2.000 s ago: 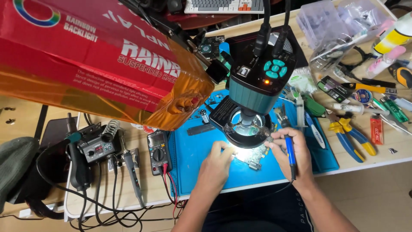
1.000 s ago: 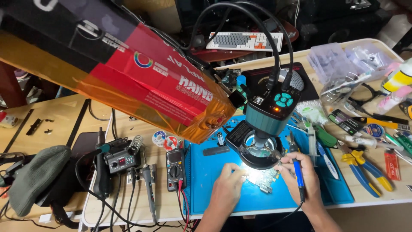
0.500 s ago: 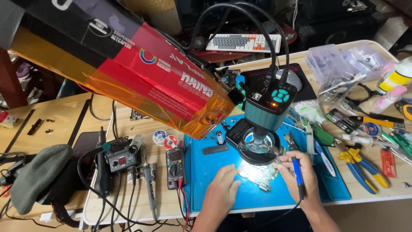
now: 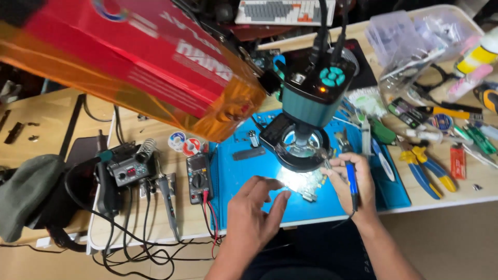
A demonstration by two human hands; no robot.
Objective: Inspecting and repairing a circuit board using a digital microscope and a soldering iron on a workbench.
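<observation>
My right hand (image 4: 355,184) is shut on a blue-handled soldering iron (image 4: 351,177), its tip pointing up toward the lit spot under the teal microscope (image 4: 316,93). A small circuit board (image 4: 306,185) lies brightly lit on the blue work mat (image 4: 244,179) below the ring light (image 4: 302,150). Over the mat hovers my left hand (image 4: 254,212), fingers spread, their tips close to the board's left edge and holding nothing.
A large red and orange box (image 4: 129,62) hangs over the bench's left half. A multimeter (image 4: 198,177), solder station (image 4: 124,168), solder spools (image 4: 184,144) and cables lie left of the mat. Pliers (image 4: 423,166), tweezers, plastic bags (image 4: 415,36) and a keyboard (image 4: 280,10) sit right and behind.
The view has swung closer and lower over the bench. My left hand has lifted slightly with fingers spread wider; my right hand keeps the iron beside the board.
</observation>
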